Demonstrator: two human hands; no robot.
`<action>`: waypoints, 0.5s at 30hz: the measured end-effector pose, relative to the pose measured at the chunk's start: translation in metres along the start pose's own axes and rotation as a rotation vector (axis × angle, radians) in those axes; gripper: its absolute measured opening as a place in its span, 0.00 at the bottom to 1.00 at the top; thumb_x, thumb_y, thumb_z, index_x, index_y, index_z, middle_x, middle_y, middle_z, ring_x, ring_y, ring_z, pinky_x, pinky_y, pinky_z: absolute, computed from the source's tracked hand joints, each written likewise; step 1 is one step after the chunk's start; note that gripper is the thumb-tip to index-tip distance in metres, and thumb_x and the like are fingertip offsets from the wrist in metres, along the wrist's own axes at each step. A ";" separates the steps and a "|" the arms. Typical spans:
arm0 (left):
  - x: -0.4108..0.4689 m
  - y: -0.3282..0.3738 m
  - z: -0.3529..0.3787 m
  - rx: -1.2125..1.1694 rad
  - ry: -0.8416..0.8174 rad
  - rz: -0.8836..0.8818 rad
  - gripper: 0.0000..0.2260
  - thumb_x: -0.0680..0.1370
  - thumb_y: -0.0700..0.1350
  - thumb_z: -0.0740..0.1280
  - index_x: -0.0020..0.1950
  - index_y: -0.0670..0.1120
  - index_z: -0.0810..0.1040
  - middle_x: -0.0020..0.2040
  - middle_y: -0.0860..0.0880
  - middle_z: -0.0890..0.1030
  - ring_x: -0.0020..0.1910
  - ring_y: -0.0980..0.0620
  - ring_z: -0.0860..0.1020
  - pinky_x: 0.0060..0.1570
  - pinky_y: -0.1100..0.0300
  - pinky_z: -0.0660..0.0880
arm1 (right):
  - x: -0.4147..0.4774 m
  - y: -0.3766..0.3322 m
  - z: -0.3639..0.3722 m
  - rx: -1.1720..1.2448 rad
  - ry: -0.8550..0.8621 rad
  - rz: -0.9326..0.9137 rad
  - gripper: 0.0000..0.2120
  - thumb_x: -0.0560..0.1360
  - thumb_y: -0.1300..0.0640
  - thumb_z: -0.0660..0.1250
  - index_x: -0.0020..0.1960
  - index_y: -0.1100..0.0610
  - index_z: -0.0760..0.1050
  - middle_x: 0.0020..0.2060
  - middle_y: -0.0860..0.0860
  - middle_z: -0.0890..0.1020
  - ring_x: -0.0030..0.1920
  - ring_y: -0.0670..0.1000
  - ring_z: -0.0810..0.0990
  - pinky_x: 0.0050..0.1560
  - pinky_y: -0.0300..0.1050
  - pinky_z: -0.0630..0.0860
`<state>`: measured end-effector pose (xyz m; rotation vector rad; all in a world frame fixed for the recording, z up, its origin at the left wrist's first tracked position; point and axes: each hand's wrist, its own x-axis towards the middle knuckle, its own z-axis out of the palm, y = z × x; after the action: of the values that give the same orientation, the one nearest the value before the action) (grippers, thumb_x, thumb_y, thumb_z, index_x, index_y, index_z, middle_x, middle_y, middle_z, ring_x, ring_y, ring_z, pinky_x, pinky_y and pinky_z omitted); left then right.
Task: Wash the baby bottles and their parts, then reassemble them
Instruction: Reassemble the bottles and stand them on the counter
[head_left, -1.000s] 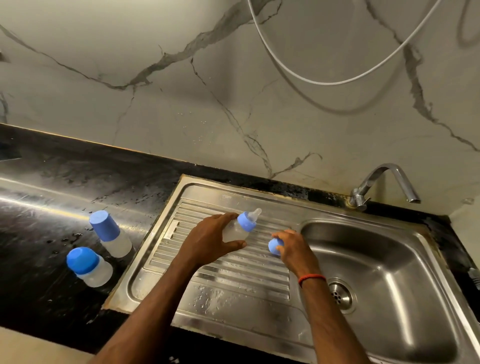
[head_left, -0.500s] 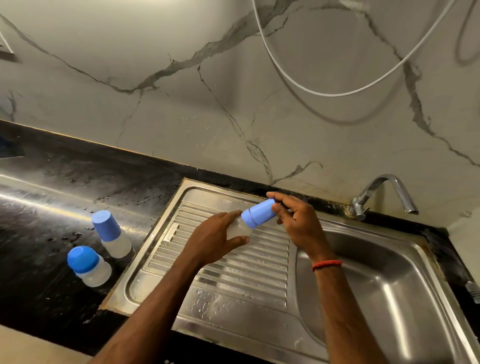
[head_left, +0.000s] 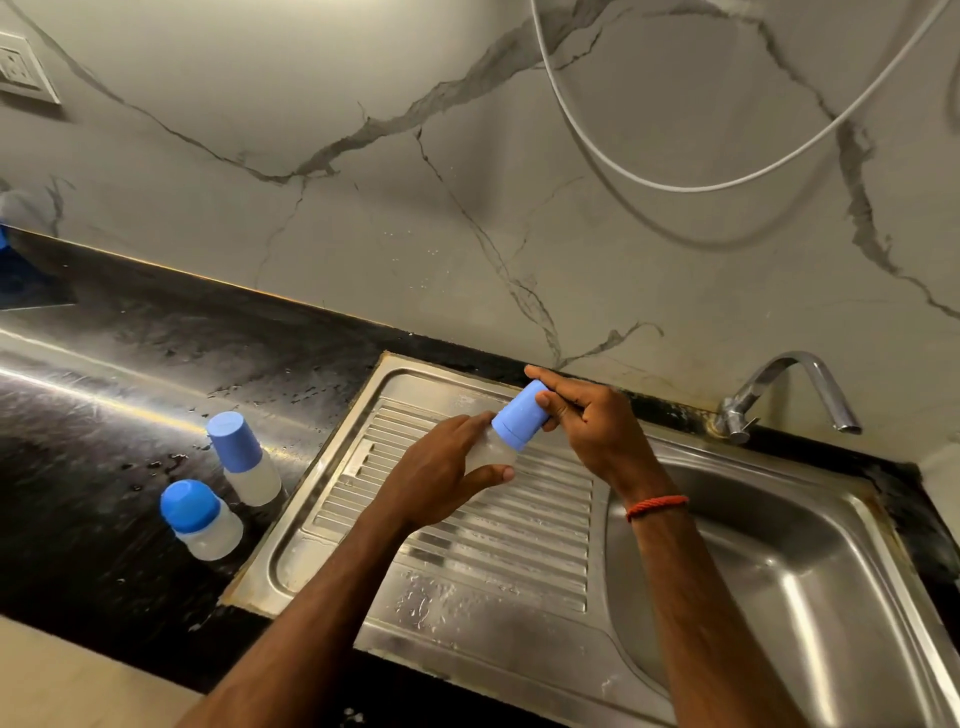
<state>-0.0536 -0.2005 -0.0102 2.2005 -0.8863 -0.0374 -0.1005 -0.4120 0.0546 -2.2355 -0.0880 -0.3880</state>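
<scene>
- The bottle (head_left: 491, 453) is gripped round its clear body by the left hand (head_left: 441, 480) over the sink drainboard (head_left: 467, 545); its contents cannot be told.
- The blue cap (head_left: 519, 415), seated on it, is pinched by the right hand (head_left: 592, 426).
- A tall-capped bottle (head_left: 244, 462) and a round-capped bottle (head_left: 202, 525) are stood on the counter (head_left: 104, 415).
- One second earlier, the cap was off and the teat was exposed.

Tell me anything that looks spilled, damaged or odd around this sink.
Water drops lie scattered on the black counter beside the two capped bottles. The sink rim shows brownish staining at its near-left corner and near the tap. Nothing else stands out.

Bottle (head_left: 492, 451) mostly behind left hand (head_left: 439, 480).
</scene>
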 end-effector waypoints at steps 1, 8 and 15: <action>-0.002 -0.002 -0.001 0.001 0.000 -0.002 0.36 0.75 0.69 0.65 0.76 0.49 0.66 0.62 0.48 0.77 0.54 0.54 0.74 0.54 0.54 0.77 | 0.003 -0.003 0.001 -0.007 -0.027 -0.005 0.17 0.81 0.57 0.65 0.69 0.56 0.75 0.54 0.51 0.83 0.41 0.39 0.80 0.46 0.28 0.75; -0.012 -0.018 -0.005 -0.033 0.071 -0.007 0.36 0.75 0.69 0.61 0.74 0.46 0.68 0.61 0.46 0.77 0.53 0.52 0.74 0.53 0.53 0.77 | 0.013 -0.012 0.022 0.014 -0.107 -0.012 0.18 0.82 0.56 0.63 0.71 0.55 0.73 0.55 0.53 0.81 0.43 0.41 0.80 0.48 0.29 0.76; -0.006 -0.027 -0.028 -0.040 0.186 -0.087 0.35 0.72 0.70 0.66 0.71 0.48 0.73 0.58 0.50 0.80 0.51 0.53 0.75 0.50 0.55 0.76 | 0.036 -0.028 0.045 0.183 -0.180 0.008 0.25 0.78 0.58 0.69 0.71 0.43 0.70 0.64 0.51 0.76 0.58 0.49 0.81 0.57 0.49 0.81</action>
<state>-0.0342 -0.1666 -0.0093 2.1636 -0.6810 0.1056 -0.0606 -0.3619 0.0599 -2.0844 -0.2015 -0.1659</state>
